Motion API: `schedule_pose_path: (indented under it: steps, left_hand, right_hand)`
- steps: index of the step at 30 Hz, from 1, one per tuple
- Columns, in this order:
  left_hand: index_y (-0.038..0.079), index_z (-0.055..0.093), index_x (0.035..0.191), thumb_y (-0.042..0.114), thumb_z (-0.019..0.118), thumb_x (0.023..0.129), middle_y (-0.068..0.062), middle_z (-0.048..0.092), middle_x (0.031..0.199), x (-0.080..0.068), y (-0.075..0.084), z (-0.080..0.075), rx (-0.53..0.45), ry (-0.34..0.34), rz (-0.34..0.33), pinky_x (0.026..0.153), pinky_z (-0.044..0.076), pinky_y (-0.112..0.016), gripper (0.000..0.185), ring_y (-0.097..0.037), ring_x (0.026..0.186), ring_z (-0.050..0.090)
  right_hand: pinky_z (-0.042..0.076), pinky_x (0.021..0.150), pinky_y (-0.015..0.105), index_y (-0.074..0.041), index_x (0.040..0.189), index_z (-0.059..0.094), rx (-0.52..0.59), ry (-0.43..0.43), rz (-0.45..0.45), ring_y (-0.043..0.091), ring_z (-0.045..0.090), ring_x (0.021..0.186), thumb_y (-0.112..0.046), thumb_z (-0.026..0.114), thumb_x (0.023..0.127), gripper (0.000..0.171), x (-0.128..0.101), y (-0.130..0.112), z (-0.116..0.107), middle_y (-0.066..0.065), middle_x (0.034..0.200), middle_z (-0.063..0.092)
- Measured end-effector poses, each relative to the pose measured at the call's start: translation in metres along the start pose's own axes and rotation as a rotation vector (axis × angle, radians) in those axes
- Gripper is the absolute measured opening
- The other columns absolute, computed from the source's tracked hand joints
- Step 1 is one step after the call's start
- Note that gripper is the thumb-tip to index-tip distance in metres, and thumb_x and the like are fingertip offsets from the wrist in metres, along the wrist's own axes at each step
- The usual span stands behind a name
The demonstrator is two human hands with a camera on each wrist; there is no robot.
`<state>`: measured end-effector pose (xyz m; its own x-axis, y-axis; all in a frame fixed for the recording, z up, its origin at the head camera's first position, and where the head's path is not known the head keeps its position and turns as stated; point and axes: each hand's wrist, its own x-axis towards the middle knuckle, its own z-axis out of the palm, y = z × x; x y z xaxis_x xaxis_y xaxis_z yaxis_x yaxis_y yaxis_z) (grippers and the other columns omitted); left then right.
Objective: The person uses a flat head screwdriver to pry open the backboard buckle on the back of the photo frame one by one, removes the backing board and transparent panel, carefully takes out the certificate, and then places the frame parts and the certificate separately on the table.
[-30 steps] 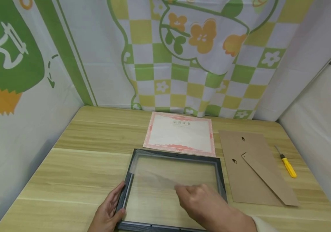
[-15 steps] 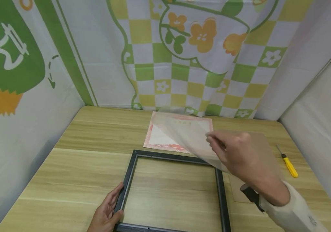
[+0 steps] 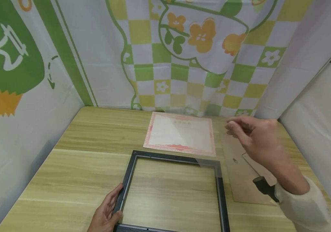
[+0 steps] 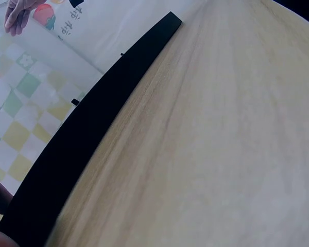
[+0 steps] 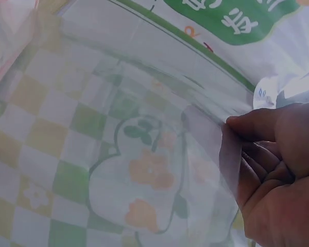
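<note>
My left hand (image 3: 104, 211) grips the left side of a black picture frame (image 3: 222, 199), thumb on top and fingers along the outer edge. The frame's opening shows bare wood through it. Between thumb and fingers, my right hand (image 3: 258, 138) pinches the edge of a clear plastic sheet (image 5: 144, 170), raised over the back right of the table. In the head view the sheet's near corner overlaps the frame's far right corner. Seen from the left wrist, a dark side of the frame (image 4: 92, 123) runs along the wood, with fingertips at its lower end.
Behind the frame lies a certificate (image 3: 180, 138) with a pink border. A brown backing board (image 3: 240, 190) with a stand leg lies to the right, partly covered by my right arm. Printed curtains (image 3: 180, 71) hang along the table's back edge.
My right hand has lifted the plastic sheet out of the frame and carried it back and to the right. The left hand stays on the frame.
</note>
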<state>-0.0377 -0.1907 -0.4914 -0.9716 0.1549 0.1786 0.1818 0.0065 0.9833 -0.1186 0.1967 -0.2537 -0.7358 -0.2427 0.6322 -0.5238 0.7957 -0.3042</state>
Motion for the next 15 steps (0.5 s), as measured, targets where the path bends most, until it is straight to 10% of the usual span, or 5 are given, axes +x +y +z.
schedule_pose_path:
  steps: [7,11,15]
  left_hand:
    - [-0.022,0.030,0.139,-0.026,0.048,0.068,0.028,0.044,0.142,0.001,-0.001,0.000,-0.012,-0.004,0.049,0.100,0.035,-0.002,0.073,0.015,0.130,0.039]
    - [-0.021,0.032,0.139,-0.027,0.049,0.068,0.022,0.044,0.144,0.001,-0.001,0.000,0.003,0.005,0.036,0.100,0.036,-0.002,0.073,0.015,0.130,0.040]
    - [-0.016,0.035,0.141,-0.025,0.051,0.069,-0.010,0.038,0.154,-0.001,0.000,-0.001,0.040,0.029,-0.044,0.098,0.037,-0.001,0.074,0.017,0.127,0.040]
  right_hand:
    - [0.050,0.057,0.004,0.000,0.093,0.075,0.064,-0.032,0.104,-0.021,0.060,0.066,-0.006,0.066,0.092,0.011,0.005,0.011,0.001,0.011,0.078,0.076]
    - [0.054,0.059,0.010,0.003,0.100,0.073,0.209,-0.059,0.228,-0.017,0.063,0.068,-0.012,0.062,0.096,0.019,0.013,0.019,0.013,0.019,0.086,0.076]
    - [0.059,0.068,0.018,0.010,0.106,0.068,0.468,-0.056,0.389,-0.004,0.071,0.073,-0.014,0.059,0.098,0.026,0.027,0.031,0.034,0.020,0.094,0.075]
